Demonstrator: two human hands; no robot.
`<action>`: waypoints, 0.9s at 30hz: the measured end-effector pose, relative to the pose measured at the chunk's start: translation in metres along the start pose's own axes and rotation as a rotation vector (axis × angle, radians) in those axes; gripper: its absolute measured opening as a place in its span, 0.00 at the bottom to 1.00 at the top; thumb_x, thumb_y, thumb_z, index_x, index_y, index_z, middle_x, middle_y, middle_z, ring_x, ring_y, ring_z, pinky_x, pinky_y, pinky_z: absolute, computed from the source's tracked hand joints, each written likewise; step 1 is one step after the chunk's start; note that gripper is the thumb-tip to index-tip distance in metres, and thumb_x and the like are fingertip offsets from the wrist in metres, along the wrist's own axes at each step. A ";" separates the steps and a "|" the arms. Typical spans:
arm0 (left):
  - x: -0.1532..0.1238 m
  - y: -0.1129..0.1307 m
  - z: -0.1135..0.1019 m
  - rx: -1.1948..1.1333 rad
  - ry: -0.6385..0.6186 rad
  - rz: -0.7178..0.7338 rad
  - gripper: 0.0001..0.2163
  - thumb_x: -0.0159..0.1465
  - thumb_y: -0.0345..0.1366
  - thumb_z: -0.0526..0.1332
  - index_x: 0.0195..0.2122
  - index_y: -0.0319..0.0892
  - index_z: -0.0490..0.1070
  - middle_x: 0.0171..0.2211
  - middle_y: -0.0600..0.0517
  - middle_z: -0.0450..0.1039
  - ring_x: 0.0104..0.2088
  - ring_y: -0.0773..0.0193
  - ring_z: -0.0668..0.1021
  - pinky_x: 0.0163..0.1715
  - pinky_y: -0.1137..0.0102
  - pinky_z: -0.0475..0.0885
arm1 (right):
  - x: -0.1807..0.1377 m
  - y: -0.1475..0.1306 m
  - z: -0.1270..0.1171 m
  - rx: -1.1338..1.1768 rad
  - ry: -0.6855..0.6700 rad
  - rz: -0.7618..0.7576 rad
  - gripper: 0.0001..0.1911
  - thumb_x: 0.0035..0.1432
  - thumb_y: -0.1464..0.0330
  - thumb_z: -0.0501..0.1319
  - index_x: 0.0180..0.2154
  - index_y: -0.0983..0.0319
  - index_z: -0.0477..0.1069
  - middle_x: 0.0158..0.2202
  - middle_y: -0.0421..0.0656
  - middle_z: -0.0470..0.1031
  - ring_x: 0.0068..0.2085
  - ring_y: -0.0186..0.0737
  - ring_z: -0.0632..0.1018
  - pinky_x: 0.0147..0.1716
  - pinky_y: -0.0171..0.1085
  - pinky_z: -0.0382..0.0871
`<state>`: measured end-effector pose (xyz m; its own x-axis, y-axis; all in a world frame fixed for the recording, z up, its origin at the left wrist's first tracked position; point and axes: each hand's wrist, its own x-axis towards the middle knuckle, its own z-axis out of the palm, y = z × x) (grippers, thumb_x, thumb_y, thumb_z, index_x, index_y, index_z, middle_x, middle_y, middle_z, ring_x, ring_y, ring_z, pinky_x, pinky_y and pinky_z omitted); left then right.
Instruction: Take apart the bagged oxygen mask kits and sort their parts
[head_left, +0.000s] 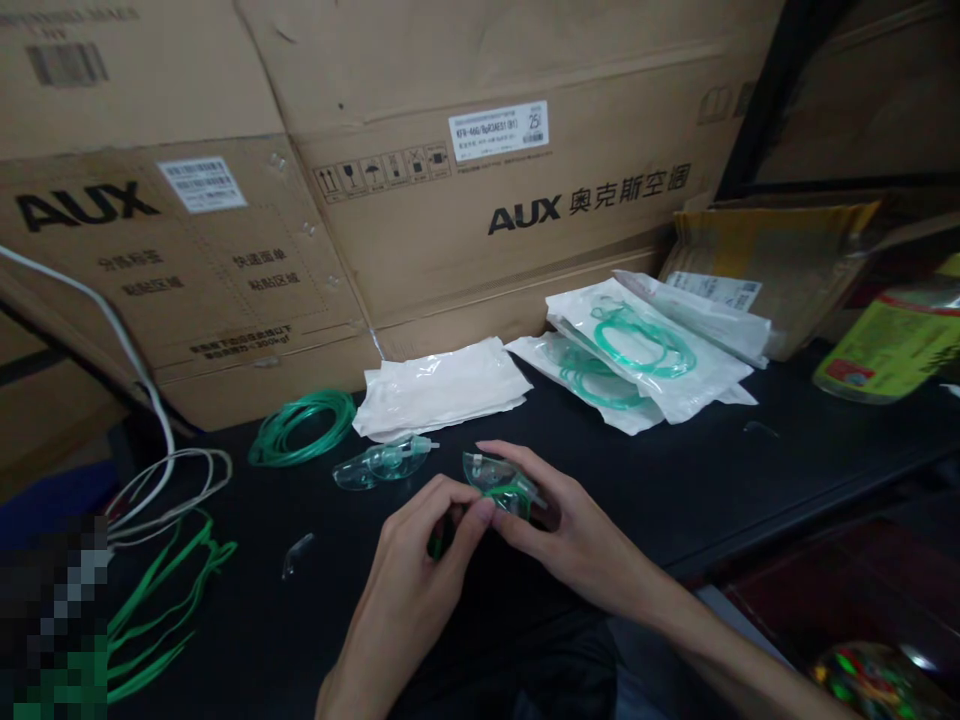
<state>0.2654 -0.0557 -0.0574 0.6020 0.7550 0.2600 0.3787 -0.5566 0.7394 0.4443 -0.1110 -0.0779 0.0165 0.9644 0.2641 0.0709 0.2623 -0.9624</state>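
Note:
Both my hands meet over the black table [712,480]. My right hand [559,530] is closed around a clear plastic mask [495,480] with green tubing in it. My left hand [420,570] pinches the green tube end [439,540] right beside the mask. A second clear mask [382,462] lies flat just beyond my left hand, apart from it. A coil of green tubing [300,428] rests further left.
Sealed white pouches [442,390] and pouches with green tubing [645,350] lie at the back. Large AUX cardboard boxes [480,200] wall off the rear. White cable [165,470] and loose green tubing [165,600] lie at left. A yellow-green bottle [892,340] stands far right.

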 end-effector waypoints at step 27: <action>0.002 -0.004 0.003 0.139 0.182 0.002 0.07 0.69 0.41 0.61 0.42 0.46 0.76 0.29 0.57 0.74 0.27 0.67 0.74 0.31 0.75 0.68 | 0.003 0.004 -0.002 -0.059 0.123 0.021 0.26 0.59 0.70 0.63 0.60 0.59 0.70 0.52 0.46 0.78 0.48 0.42 0.79 0.49 0.40 0.74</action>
<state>0.2673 -0.0530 -0.0618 0.4710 0.7971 0.3779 0.4790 -0.5909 0.6492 0.4461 -0.1072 -0.0807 0.1406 0.9571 0.2534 0.1277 0.2363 -0.9633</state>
